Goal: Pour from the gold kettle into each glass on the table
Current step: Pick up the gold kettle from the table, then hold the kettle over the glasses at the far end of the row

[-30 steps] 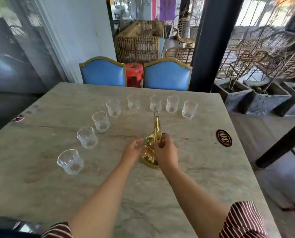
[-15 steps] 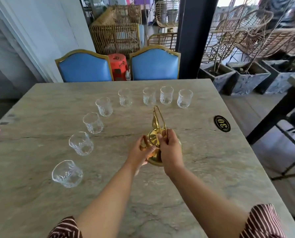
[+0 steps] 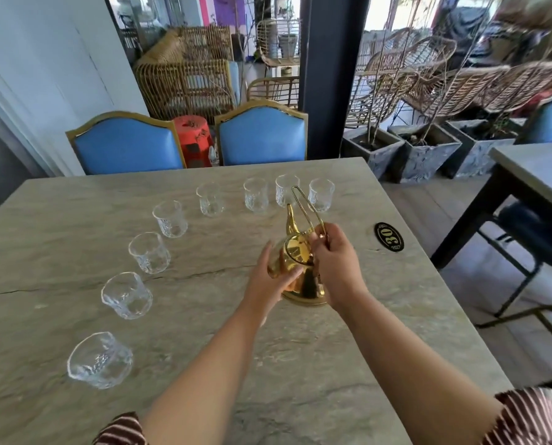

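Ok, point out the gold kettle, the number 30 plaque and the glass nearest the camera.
gold kettle (image 3: 306, 285): head view, on its lower body near the base.
number 30 plaque (image 3: 389, 236): head view, middle of the black oval.
nearest glass (image 3: 99, 361): head view, on its textured side wall.
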`<state>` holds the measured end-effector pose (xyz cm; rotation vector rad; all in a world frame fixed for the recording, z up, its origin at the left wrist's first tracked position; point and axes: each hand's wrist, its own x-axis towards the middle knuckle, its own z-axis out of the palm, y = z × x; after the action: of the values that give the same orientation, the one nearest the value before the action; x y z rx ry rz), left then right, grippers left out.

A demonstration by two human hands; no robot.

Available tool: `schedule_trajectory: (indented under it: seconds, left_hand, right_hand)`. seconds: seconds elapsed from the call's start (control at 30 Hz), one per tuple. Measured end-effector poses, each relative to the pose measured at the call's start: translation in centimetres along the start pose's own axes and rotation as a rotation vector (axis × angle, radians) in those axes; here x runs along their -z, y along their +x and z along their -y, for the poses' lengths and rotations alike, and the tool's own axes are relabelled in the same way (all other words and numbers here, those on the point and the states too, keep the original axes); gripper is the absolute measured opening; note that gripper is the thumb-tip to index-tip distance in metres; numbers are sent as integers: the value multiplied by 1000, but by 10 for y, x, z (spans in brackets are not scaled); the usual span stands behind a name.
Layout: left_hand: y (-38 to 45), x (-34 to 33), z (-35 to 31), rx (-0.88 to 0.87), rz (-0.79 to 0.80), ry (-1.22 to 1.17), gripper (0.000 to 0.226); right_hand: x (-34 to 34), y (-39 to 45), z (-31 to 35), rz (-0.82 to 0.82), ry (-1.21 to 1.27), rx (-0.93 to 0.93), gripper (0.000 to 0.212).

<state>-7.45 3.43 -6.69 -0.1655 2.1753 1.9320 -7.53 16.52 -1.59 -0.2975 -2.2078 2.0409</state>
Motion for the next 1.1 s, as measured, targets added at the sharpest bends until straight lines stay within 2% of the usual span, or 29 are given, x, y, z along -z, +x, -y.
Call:
schedule_trajectory:
  seconds: [0.13, 0.33, 0.43, 0.67, 1.1]
  left_hand:
    - [22, -21, -19, -43, 44, 21, 86]
    - [60, -56, -46, -2, 100, 48, 71]
    - [78, -70, -56, 18, 122, 71, 64]
    - [114, -90, -61, 80, 95, 44, 62]
    - [139, -104, -59, 238, 85, -43, 54]
  right_hand:
    - [19, 24, 14, -64, -78, 76, 8]
    - [46, 75, 30, -91, -237, 154, 34]
    - [56, 100, 32, -91, -234, 146, 32]
    - [64, 154, 26, -61, -253, 116, 21]
    - [63, 197, 18, -85, -324, 114, 25]
